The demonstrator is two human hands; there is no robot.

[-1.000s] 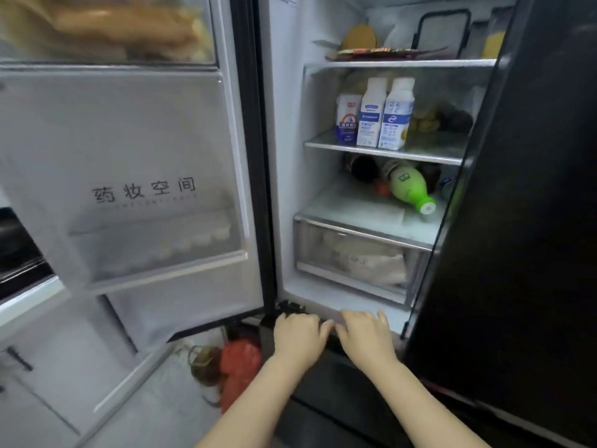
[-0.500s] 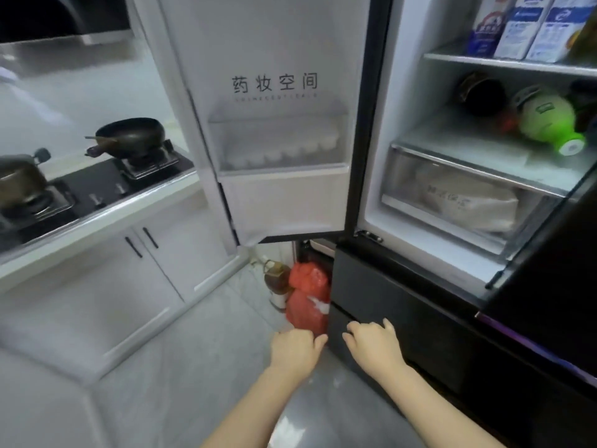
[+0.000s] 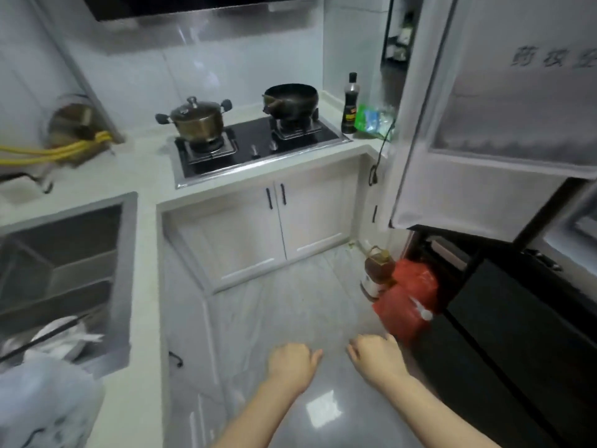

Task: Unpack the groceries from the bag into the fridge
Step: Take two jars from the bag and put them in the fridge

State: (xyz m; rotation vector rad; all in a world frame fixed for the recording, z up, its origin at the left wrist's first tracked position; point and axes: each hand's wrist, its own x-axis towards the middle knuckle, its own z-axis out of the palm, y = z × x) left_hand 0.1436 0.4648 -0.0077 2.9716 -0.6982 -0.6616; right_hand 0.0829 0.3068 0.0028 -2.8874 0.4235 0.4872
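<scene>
Both hands hang empty over the floor, left hand (image 3: 292, 363) and right hand (image 3: 376, 357) with fingers loosely curled; fridge door (image 3: 484, 124) open at two o'clock.

Single head-worn wide-angle view, no second view to overlap with; looks forward and steeply down into a kitchen corner from standing height; both forearms enter from the bottom edge, left hand (image 3: 292, 362) and right hand (image 3: 376, 354) low centre, close to the lens; floor (image 3: 284, 305) fills the middle; stove (image 3: 255, 147) on the bench (image 3: 145, 163) sits further off, upper centre; sink (image 3: 64, 253) at left edge; open fridge door (image 3: 504, 124) cuts the upper right, dark fridge front (image 3: 517, 334) lower right; edges bowed and blurred.
</scene>
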